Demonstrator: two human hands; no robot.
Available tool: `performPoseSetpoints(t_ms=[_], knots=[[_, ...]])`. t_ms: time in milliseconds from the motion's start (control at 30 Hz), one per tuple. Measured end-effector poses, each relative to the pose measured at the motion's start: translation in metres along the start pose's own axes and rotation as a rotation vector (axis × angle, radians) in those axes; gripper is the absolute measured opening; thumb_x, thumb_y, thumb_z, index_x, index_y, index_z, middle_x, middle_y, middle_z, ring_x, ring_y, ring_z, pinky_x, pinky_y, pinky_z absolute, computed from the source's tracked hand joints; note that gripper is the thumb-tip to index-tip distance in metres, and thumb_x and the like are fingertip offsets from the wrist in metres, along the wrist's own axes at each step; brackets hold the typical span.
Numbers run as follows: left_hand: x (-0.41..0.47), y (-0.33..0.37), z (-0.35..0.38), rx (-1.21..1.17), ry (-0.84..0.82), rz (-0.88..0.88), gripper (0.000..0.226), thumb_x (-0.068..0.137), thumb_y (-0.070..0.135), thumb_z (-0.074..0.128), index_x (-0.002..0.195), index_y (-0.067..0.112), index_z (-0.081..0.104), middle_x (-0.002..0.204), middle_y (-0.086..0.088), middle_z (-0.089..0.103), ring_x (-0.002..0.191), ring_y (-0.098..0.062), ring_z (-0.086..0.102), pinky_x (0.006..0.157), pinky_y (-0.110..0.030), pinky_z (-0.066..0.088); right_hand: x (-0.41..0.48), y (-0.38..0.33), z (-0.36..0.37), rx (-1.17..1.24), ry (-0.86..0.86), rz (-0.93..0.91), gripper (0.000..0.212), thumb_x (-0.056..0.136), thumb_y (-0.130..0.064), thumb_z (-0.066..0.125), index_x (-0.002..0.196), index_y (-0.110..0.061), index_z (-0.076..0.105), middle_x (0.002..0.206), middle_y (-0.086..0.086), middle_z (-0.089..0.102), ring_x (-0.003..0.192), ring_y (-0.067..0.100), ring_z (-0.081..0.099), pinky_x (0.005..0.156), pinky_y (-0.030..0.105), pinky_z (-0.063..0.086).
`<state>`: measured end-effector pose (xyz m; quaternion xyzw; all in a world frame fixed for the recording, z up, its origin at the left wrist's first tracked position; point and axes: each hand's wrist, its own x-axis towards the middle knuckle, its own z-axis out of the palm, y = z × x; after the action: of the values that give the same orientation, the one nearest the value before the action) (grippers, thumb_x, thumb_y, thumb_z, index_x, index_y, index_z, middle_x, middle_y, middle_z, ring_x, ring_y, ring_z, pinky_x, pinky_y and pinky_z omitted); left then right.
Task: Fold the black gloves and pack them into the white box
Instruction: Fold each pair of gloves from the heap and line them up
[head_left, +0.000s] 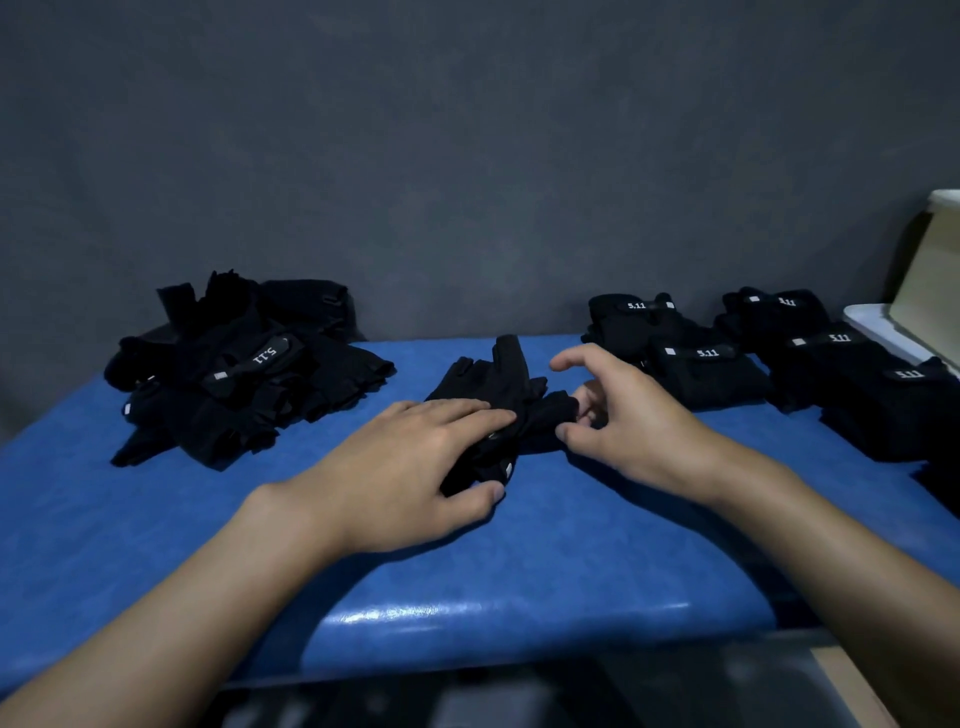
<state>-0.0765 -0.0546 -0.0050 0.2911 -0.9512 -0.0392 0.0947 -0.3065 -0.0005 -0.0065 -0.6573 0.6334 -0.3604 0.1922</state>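
A pair of black fingerless gloves (498, 395) lies in the middle of the blue table (519, 561). My left hand (410, 467) lies flat on the gloves' near end, thumb curled under their edge, pressing them down. My right hand (618, 415) pinches the gloves' right-hand finger end between thumb and fingers. A loose heap of unfolded black gloves (234, 374) lies at the left rear. Folded glove pairs (691, 353) with white 5.11 labels lie in rows at the right rear. Part of the white box (930, 291) shows at the far right edge.
A dark grey wall rises right behind the table. More folded gloves (872, 400) run along the right side up to the box. The table's front edge is close to me, with a dark blurred surface below it.
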Motion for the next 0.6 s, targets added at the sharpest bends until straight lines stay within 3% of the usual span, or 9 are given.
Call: performPoseSetpoints(t_ms=[100, 200, 300, 433, 600], knots=[[0.000, 0.000, 0.000, 0.001, 0.002, -0.005, 0.081, 0.078, 0.069, 0.026, 0.152, 0.037, 0.030, 0.155, 0.013, 0.036, 0.141, -0.006, 0.033, 0.115, -0.028, 0.027, -0.002, -0.002, -0.001, -0.005, -0.006, 0.021, 0.046, 0.085, -0.008, 0.068, 0.117, -0.031, 0.045, 0.073, -0.002, 0.057, 0.061, 0.006, 0.053, 0.064, 0.022, 0.048], [0.000, 0.000, 0.000, 0.006, 0.006, -0.009, 0.080, 0.078, 0.068, 0.027, 0.151, 0.037, 0.031, 0.154, 0.012, 0.038, 0.140, -0.008, 0.035, 0.114, -0.030, 0.029, -0.003, -0.004, -0.001, -0.027, 0.003, 0.031, 0.043, 0.084, -0.008, 0.066, 0.115, -0.030, 0.045, 0.072, -0.005, 0.056, 0.061, 0.007, 0.051, 0.067, 0.028, 0.049], [-0.001, 0.000, 0.000, 0.002, 0.001, -0.015, 0.080, 0.078, 0.068, 0.028, 0.151, 0.037, 0.032, 0.154, 0.013, 0.039, 0.140, -0.007, 0.035, 0.114, -0.028, 0.028, -0.003, -0.004, 0.001, -0.039, 0.004, 0.041, 0.052, 0.083, -0.009, 0.068, 0.123, -0.031, 0.043, 0.073, -0.006, 0.057, 0.061, 0.005, 0.053, 0.070, 0.028, 0.050], [0.000, -0.001, 0.001, 0.006, -0.012, -0.017, 0.080, 0.078, 0.070, 0.027, 0.151, 0.038, 0.031, 0.154, 0.014, 0.038, 0.140, -0.006, 0.034, 0.114, -0.027, 0.027, -0.005, -0.004, 0.007, -0.003, 0.002, 0.047, 0.067, 0.079, -0.015, 0.077, 0.133, -0.032, 0.040, 0.068, -0.010, 0.055, 0.054, 0.000, 0.051, 0.059, 0.016, 0.045], [0.000, -0.001, 0.001, 0.005, -0.015, -0.018, 0.080, 0.078, 0.069, 0.028, 0.151, 0.037, 0.032, 0.154, 0.012, 0.038, 0.141, -0.008, 0.034, 0.115, -0.028, 0.027, -0.004, -0.006, 0.015, 0.116, 0.019, 0.099, 0.069, 0.081, -0.012, 0.076, 0.135, -0.031, 0.037, 0.063, -0.009, 0.056, 0.054, 0.001, 0.050, 0.060, 0.021, 0.044]])
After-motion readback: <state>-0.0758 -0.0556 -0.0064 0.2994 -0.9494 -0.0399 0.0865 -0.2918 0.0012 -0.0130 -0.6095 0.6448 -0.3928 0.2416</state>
